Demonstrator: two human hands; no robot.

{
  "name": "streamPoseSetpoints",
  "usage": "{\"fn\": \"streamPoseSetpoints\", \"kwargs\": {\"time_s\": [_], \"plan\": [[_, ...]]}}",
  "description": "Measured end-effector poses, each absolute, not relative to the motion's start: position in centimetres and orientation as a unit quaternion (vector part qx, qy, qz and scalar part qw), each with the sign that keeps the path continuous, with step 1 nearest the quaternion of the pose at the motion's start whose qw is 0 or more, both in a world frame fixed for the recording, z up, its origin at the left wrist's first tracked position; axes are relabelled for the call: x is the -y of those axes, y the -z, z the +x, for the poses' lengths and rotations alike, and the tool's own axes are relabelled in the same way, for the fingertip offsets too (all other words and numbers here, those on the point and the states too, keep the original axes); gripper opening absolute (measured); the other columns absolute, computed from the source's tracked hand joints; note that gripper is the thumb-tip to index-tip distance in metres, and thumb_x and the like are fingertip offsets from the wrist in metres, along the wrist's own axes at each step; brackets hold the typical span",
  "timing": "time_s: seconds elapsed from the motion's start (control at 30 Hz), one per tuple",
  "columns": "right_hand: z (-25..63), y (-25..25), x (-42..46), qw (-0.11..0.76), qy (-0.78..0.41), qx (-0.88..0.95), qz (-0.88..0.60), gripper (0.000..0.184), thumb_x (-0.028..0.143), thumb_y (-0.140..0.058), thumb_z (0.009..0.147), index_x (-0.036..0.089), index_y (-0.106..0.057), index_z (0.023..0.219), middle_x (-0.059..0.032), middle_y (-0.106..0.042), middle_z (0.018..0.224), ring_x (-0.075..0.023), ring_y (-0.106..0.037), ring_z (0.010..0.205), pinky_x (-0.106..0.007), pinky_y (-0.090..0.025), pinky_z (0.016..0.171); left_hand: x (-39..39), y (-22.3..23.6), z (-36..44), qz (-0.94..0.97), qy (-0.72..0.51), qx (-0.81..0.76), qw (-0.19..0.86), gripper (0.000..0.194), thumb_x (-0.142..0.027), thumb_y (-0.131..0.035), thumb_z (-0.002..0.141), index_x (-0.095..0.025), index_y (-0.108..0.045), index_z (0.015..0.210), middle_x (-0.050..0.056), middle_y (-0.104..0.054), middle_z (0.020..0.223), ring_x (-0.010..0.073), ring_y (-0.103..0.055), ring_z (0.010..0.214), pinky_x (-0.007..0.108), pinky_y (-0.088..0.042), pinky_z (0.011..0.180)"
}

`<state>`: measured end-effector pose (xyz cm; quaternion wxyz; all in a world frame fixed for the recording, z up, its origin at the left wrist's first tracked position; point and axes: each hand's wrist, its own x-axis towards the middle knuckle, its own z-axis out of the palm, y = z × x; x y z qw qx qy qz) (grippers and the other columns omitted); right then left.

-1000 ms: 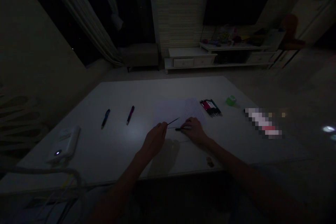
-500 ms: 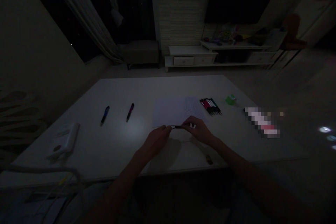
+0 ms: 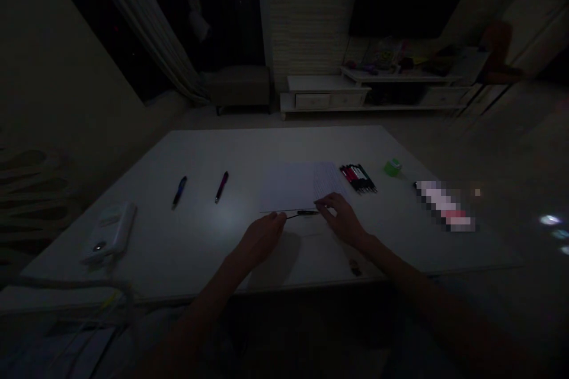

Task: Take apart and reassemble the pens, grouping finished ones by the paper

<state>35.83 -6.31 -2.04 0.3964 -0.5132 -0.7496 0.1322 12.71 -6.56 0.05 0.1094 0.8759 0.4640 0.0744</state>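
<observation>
You can read no word, number or brand anywhere. Near the middle of the frame, the paper (image 3: 288,185) carries rows of writing along its right part, too small and dim for you to make out. At the lower left, the white device (image 3: 116,232) shows a faint mark you cannot decipher.

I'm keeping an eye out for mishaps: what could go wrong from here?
The thin dark rod pinched in the left hand might slip. In this dim light, it could then be hard to find. The small brown object lies near the edge of the white table, where the right forearm might knock it off.
</observation>
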Motion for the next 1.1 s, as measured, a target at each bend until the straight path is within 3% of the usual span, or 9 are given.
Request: {"fn": "streamPoseSetpoints", "kwargs": {"time_s": [0.1,0.2,0.4,0.6,0.83,1.0,1.1], "plan": [[35.5,1.3,6.9,0.382,-0.154,0.781,-0.470,0.018,0.030,-0.055,0.082,0.020,-0.064,0.095,-0.0066,-0.059,0.087,-0.0184,-0.053,0.086,-0.032,-0.043,0.077,7.0,0.1,13.6,0.883,-0.068,-0.448,0.118,0.021,-0.025,-0.027,0.091,-0.021,-0.048,0.092,0.003,-0.055,0.080,0.0156,-0.052,0.068,0.025,-0.036,0.060],[35.4,1.4,7.2,0.347,-0.155,0.811,-0.445,0.011,0.027,-0.057,0.082,0.020,-0.066,0.084,-0.0067,-0.060,0.085,-0.0190,-0.053,0.086,-0.033,-0.043,0.076,7.2,0.1,14.1,0.889,-0.057,-0.433,0.134,0.021,-0.025,-0.027,0.091,-0.021,-0.048,0.090,0.002,-0.054,0.080,0.0150,-0.052,0.066,0.025,-0.036,0.059],[37.7,2.1,6.5,0.333,-0.166,0.788,-0.491,0.009,0.024,-0.059,0.080,0.018,-0.064,0.075,-0.0050,-0.059,0.078,-0.0174,-0.053,0.080,-0.031,-0.042,0.074,6.5,0.1,12.5,0.860,-0.073,-0.484,0.145,0.025,-0.028,-0.024,0.092,-0.021,-0.048,0.086,0.002,-0.054,0.076,0.0156,-0.051,0.065,0.026,-0.036,0.058],[37.0,4.0,6.6,0.304,-0.144,0.778,-0.530,0.008,0.023,-0.059,0.077,0.018,-0.065,0.075,-0.0053,-0.059,0.077,-0.0181,-0.052,0.081,-0.031,-0.041,0.074,6.6,1.0,12.8,0.846,-0.119,-0.494,0.160,0.023,-0.026,-0.029,0.092,-0.019,-0.050,0.093,0.004,-0.057,0.086,0.0163,-0.054,0.078,0.028,-0.041,0.070],[36.9,4.6,5.4,0.349,-0.123,0.752,-0.545,0.010,0.023,-0.057,0.077,0.019,-0.065,0.081,-0.0055,-0.059,0.080,-0.0181,-0.053,0.082,-0.032,-0.041,0.077,7.3,3.4,16.2,0.858,-0.214,-0.436,0.165,0.019,-0.020,-0.046,0.086,-0.018,-0.062,0.096,0.008,-0.056,0.094,0.0175,-0.052,0.090,0.032,-0.043,0.081],[38.0,4.3,4.9,0.370,-0.097,0.741,-0.552,0.010,0.022,-0.054,0.078,0.019,-0.063,0.079,-0.0059,-0.059,0.078,-0.0187,-0.053,0.080,-0.033,-0.042,0.077,6.9,4.6,17.6,0.859,-0.241,-0.428,0.143,0.024,-0.022,-0.044,0.087,-0.019,-0.066,0.095,0.009,-0.057,0.091,0.0188,-0.052,0.088,0.035,-0.046,0.078],[39.0,3.9,4.5,0.363,-0.079,0.742,-0.559,0.011,0.021,-0.053,0.078,0.019,-0.064,0.081,-0.0063,-0.060,0.079,-0.0188,-0.054,0.080,-0.032,-0.042,0.077,6.7,4.9,17.8,0.853,-0.267,-0.427,0.141,0.023,-0.024,-0.046,0.087,-0.020,-0.064,0.100,0.009,-0.057,0.100,0.0196,-0.051,0.095,0.037,-0.045,0.083]]}}
